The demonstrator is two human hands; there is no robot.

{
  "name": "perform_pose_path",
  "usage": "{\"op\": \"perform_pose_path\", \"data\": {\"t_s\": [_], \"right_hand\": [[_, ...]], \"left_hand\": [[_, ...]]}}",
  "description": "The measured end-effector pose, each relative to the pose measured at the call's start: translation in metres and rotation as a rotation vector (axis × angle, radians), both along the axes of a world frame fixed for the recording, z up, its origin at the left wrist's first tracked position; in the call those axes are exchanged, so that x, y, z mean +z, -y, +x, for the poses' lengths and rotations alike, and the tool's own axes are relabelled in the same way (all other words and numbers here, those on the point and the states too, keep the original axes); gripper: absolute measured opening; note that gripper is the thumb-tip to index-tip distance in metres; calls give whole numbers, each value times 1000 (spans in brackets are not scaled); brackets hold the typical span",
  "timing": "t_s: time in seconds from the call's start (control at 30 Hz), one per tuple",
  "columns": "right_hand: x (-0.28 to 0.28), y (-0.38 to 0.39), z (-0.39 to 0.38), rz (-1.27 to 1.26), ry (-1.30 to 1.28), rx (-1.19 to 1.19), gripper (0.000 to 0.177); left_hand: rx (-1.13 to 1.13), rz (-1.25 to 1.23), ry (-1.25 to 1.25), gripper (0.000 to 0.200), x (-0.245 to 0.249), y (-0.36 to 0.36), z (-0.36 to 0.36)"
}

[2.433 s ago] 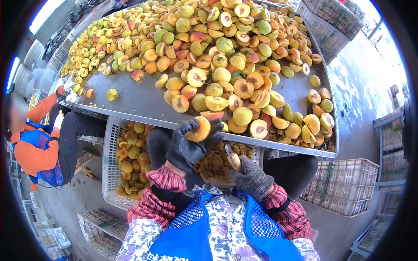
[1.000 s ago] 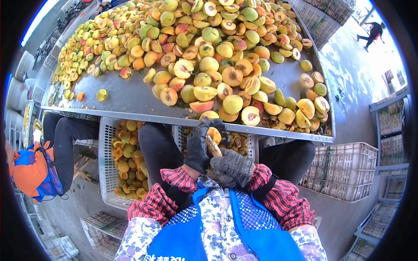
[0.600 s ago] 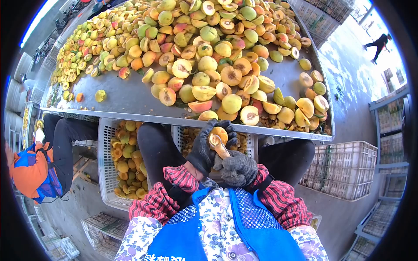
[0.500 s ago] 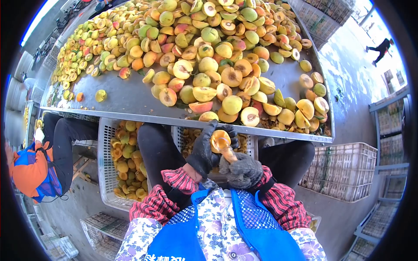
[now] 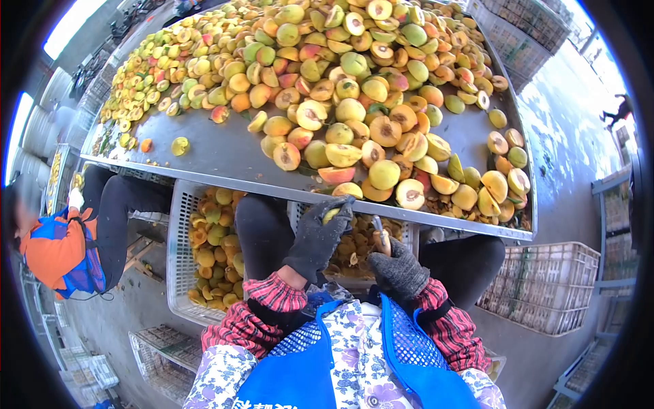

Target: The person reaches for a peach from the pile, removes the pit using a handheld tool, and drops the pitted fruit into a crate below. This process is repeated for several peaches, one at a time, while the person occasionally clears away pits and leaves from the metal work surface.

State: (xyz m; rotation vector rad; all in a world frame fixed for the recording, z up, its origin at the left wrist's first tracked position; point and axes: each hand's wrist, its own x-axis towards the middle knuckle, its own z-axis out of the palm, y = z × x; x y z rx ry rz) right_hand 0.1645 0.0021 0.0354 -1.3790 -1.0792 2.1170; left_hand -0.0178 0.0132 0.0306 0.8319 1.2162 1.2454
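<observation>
Head view: holding a yellow-green piece of fruit (image 5: 330,215) in the left hand (image 5: 319,235), with fingers curled round it and hiding most of it, just off the near edge of the metal counter (image 5: 231,150). Gripping a wooden-handled tool (image 5: 381,236) in the right hand (image 5: 402,270), fingers closed on the handle, metal end pointing away from the body. Apparently between contacts, with tool and fruit apart; for any fresh contact, would call for a steady left grip and a tip kept clear of the gloved fingers. Impossible to tell whether holding a whole fruit or a half. Beyond, heaped across the counter, see halved fruit (image 5: 340,92), many cut face up, some with dark hollows. Below the hands, note a crate of cut pieces (image 5: 352,257) between the knees, and to the left a white crate (image 5: 178,252) of fruit. Farther left, notice a co-worker in orange sleeves (image 5: 58,258); to the right, a slatted crate (image 5: 545,293) on grey floor (image 5: 545,204), with stacked crates (image 5: 521,31) behind.
</observation>
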Motion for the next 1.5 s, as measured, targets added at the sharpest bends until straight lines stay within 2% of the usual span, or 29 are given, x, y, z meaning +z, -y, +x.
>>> {"op": "perform_pose_path", "data": {"t_s": [0.07, 0.13, 0.17, 0.2, 0.23, 0.33, 0.4, 0.47, 0.57, 0.6, 0.67, 0.77, 0.83, 0.9, 0.97, 1.03, 1.07, 1.1, 1.17, 1.3, 1.4, 1.5], "right_hand": [[-5, -3, -1, 0, 79, -12, 33], [-20, -2, 1, 164, 162, 35, 20], [-29, -1, 2, 245, 203, 52, 14], [-42, 0, 5, 328, 233, 81, 15], [-45, 2, 4, 306, 261, 92, 16], [-44, 1, -5, 264, 354, 146, 20], [-33, 0, -12, 277, 403, 209, 22], [-36, -1, -12, 291, 425, 233, 24], [-34, -5, -3, 240, 508, 287, 35], [-38, -4, 0, 222, 457, 238, 37], [-53, -2, 4, 244, 453, 202, 27], [-54, -2, 3, 319, 386, 165, 23], [-37, -8, -1, 339, 322, 100, 22], [-2, -17, -5, 309, 266, -11, 20], [3, -23, 2, 130, 51, -99, 24], [18, -29, 2, 11, -72, -156, 29], [16, -31, 0, 30, -107, -161, 34], [8, -32, -2, 105, -40, -157, 37], [-7, -31, -7, 282, -75, -222, 39], [8, -22, -1, 152, -96, -240, 38], [-4, -19, 0, 100, -115, -284, 36], [-3, -17, 3, -73, -281, -372, 35]], "left_hand": [[129, 252, -639, 21, 39, 7, -19], [289, 333, -991, 20, 43, 8, -60], [384, 292, -1020, 20, 29, 7, -92], [379, 225, -1255, 23, 21, 8, -130], [371, 147, -1487, 26, 17, 8, -155], [380, 122, -1410, 36, 20, -15, -173], [305, 87, -1031, 41, 11, -50, -159], [160, 235, -1146, 44, -7, -83, -143], [30, 242, -1356, 43, -34, -105, -125], [46, 301, -1349, 43, -40, -108, -123], [78, 411, -1340, 42, -43, -109, -119], [69, 171, -963, 42, -21, -98, -111], [60, 177, -755, 42, -12, -87, -104], [-20, 95, -477, 42, 6, -68, -87], [-172, -79, -124, 42, 35, -45, -58], [-263, -4, -65, 44, 36, -27, -32], [-306, 35, -36, 45, 34, -21, -21], [-328, 40, -22, 45, 29, -16, -13], [-366, 50, 0, 46, 16, -10, -2], [-366, -4, -142, 42, 22, -5, 8], [-414, 271, -351, 39, -4, -7, 9], [-493, 233, -102, 41, -2, -5, 9]]}}
